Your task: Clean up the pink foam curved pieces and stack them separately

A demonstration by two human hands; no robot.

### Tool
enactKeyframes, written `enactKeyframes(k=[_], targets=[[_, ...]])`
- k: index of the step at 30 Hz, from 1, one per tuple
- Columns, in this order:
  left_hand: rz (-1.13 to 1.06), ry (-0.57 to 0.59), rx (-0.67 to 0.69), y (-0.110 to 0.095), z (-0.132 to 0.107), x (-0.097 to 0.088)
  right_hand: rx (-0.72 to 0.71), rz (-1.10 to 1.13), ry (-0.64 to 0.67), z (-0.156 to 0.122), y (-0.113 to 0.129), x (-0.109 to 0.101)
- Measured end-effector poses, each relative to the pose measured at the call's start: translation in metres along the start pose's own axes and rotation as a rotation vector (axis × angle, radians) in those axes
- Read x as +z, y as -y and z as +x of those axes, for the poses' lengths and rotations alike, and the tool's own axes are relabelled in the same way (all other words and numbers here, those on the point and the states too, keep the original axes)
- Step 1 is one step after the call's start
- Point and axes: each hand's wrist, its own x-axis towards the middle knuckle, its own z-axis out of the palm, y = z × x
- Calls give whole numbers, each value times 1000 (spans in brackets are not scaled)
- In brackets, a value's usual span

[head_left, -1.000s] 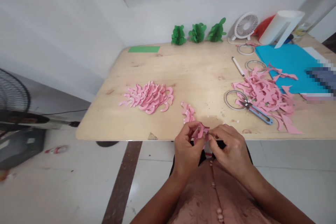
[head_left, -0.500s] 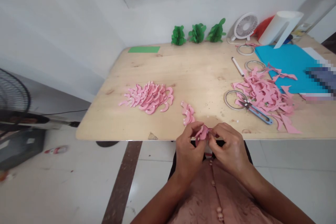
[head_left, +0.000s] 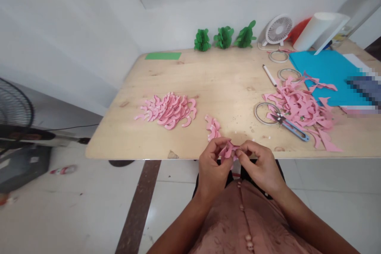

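Observation:
Between both hands, at the table's front edge, is a cluster of curved pink paper pieces (head_left: 228, 151). My left hand (head_left: 214, 168) is closed on its left side, thumb below and fingers above. My right hand (head_left: 262, 164) pinches the cluster's right side between thumb and fingertips; the exact spot is partly hidden by the fingers. Just beyond my left hand lies a short row of curved pink paper pieces (head_left: 213, 127). Farther left a larger pile of similar pink curved pieces (head_left: 171, 110) rests on the table, some showing whitish ends.
Pink paper scraps (head_left: 300, 105) heap at the right, with blue thread snips (head_left: 293, 129) and a tape roll (head_left: 256, 116) beside them. A white pen (head_left: 269, 75), blue sheets (head_left: 330, 67), a small fan (head_left: 278, 29) and green paper shapes (head_left: 224, 38) stand or lie farther back.
The pink cluster has turned slightly between the hands. My right fingers have shifted and now press at its right edge. The white roll's loose end at the back has moved right.

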Motion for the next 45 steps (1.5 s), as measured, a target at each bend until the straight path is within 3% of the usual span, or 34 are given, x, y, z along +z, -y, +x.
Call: enactKeyframes(k=[25, 33, 37, 43, 45], targets=[[-98, 30, -66, 3, -3, -4, 258, 299, 156, -1, -4, 1], [-280, 32, -150, 1, 0, -3, 280, 398, 160, -1, -1, -3], [-363, 18, -208, -3, 2, -2, 269, 412, 67, -2, -3, -11], [-426, 17, -245, -7, -1, 0, 234, 269, -381, 5, -27, -26], [-433, 18, -248, -8, -1, 0, 171, 234, -439, 7, -33, -29]])
